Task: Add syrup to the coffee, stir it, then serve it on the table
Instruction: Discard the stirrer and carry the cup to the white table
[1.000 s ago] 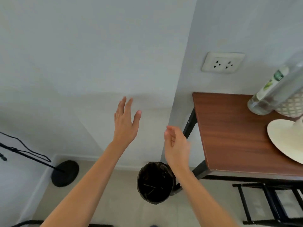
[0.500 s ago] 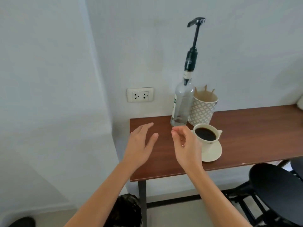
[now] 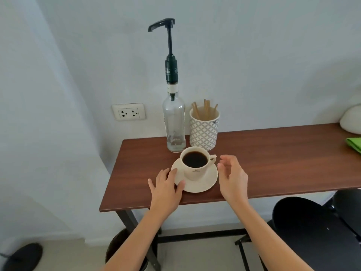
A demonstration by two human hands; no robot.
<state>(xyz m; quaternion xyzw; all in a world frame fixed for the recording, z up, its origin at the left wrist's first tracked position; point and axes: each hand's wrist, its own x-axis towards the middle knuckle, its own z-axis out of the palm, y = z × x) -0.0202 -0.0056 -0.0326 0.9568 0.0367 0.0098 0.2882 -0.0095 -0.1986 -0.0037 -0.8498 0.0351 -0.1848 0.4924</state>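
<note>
The brown wooden table (image 3: 273, 163) with black legs stands by the wall and carries a glass pump bottle (image 3: 173, 124), a patterned cup of sticks (image 3: 204, 132), a saucer (image 3: 203, 184) and something green (image 3: 354, 143).

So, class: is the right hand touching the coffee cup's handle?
Apart. The head view shows a strip of brown table between the right hand and the handle of the cup.

Both forearms are bare up to the frame's lower edge, with no sleeve showing. The left hand (image 3: 166, 189) and right hand (image 3: 233, 179) wear no gloves, rings, watch or bracelet; fingernails are short and unpainted.
</note>
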